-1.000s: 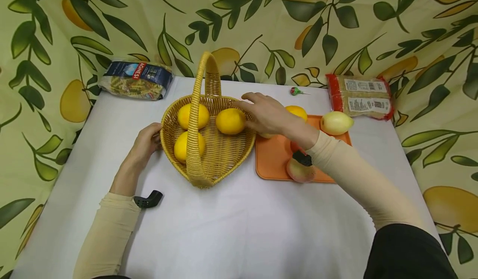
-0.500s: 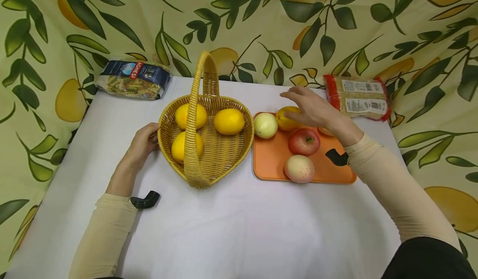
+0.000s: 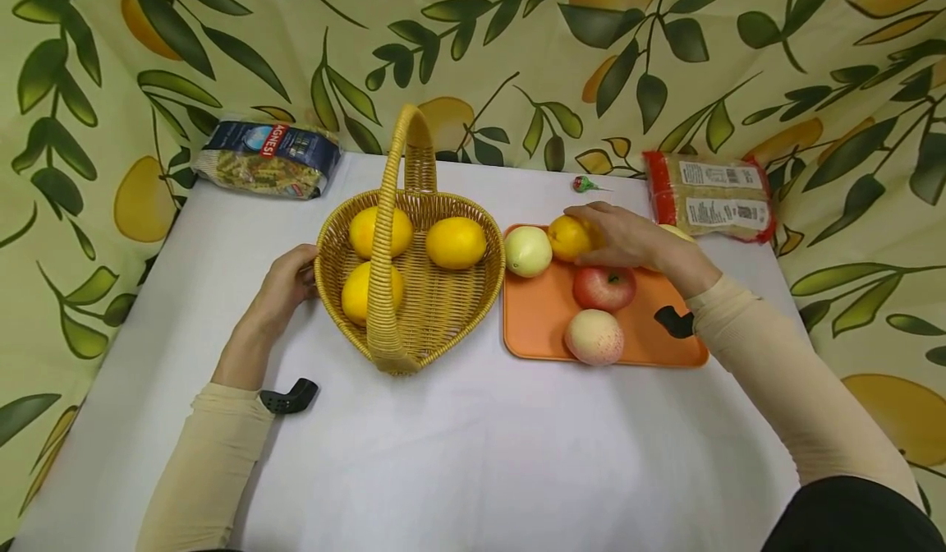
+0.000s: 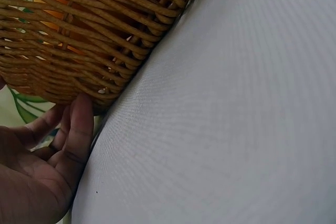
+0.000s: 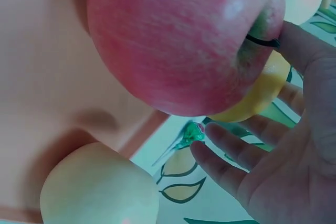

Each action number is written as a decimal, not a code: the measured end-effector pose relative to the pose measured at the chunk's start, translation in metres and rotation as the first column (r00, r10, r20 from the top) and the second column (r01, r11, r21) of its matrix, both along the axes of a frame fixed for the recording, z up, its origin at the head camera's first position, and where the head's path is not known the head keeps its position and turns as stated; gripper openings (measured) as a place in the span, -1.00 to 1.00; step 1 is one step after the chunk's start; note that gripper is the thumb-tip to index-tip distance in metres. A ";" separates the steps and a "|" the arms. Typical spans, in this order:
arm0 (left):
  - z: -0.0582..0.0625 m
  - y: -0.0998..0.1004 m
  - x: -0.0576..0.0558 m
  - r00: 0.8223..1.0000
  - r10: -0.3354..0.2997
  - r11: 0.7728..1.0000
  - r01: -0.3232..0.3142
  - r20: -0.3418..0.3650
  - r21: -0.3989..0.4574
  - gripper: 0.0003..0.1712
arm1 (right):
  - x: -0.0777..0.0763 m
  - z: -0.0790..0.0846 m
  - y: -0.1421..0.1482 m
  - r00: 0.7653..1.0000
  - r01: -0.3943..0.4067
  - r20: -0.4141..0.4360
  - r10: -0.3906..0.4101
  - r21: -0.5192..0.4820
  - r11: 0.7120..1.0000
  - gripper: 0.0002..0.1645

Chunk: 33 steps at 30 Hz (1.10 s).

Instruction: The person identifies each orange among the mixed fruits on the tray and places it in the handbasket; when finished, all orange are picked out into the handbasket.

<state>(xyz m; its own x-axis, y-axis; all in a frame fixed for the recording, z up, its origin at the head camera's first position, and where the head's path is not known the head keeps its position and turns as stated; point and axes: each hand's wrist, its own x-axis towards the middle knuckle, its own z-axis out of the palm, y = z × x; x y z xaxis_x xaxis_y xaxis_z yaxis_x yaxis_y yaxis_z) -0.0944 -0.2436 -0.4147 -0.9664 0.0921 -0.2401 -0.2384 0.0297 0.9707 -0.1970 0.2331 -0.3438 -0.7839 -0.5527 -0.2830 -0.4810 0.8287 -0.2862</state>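
Observation:
My left hand (image 3: 284, 281) touches the outer left side of a heart-shaped wicker basket (image 3: 436, 322); in the left wrist view its fingertips meet the weave low down. Three yellow lemons (image 3: 456, 243) lie inside the basket. Over the back of an orange tray (image 3: 535, 322), my right hand (image 3: 617, 236) has its fingers spread around another yellow lemon (image 3: 567, 238), thumb on the near side. A red apple (image 3: 604, 288) sits just in front of it, and a pale green fruit (image 3: 528, 251) to its left. In the right wrist view the apple (image 5: 173, 35) partly covers that lemon (image 5: 257, 98).
A pinkish peach (image 3: 594, 338) lies at the tray's front. Part of a pale yellow fruit (image 3: 676, 232) shows behind my right wrist. A pasta bag (image 3: 269, 158), a red-edged packet (image 3: 713, 193) and a small red-and-green lollipop (image 3: 585, 183) lie along the back.
My right hand has left the lemon in the basket's right side, moved right over the tray and come down around the lemon at its back. My left hand has stayed at the basket.

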 end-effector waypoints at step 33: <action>-0.001 0.000 -0.001 1.000 -0.006 0.996 0.007 0.004 -0.093 -0.64 | 0.006 0.029 -0.009 0.957 0.211 -0.178 -0.227 -0.106 0.972 -0.10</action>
